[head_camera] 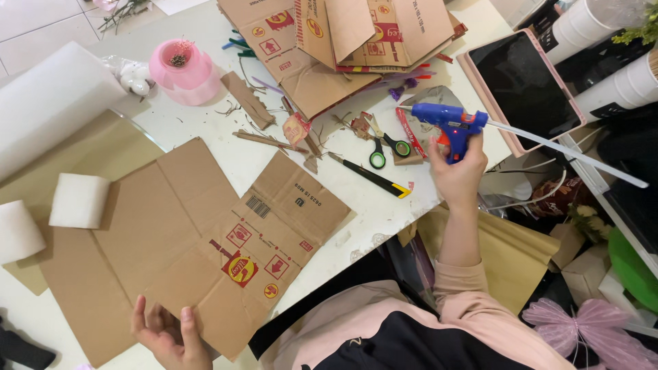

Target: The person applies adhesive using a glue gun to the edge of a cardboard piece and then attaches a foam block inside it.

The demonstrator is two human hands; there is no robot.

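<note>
Head view: the blue glue gun [449,125] is gripped by the right hand [458,168] above the worktop's right edge, while the flattened cardboard sheet [185,240], seemingly unglued, is touched at its near edge by the open left hand [168,336].

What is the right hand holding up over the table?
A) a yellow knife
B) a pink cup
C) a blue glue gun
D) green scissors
C: the right hand grips a blue glue gun with a long white glue stick poking out the back, while the scissors and the knife lie on the table and the left hand rests on the flat cardboard.
</note>
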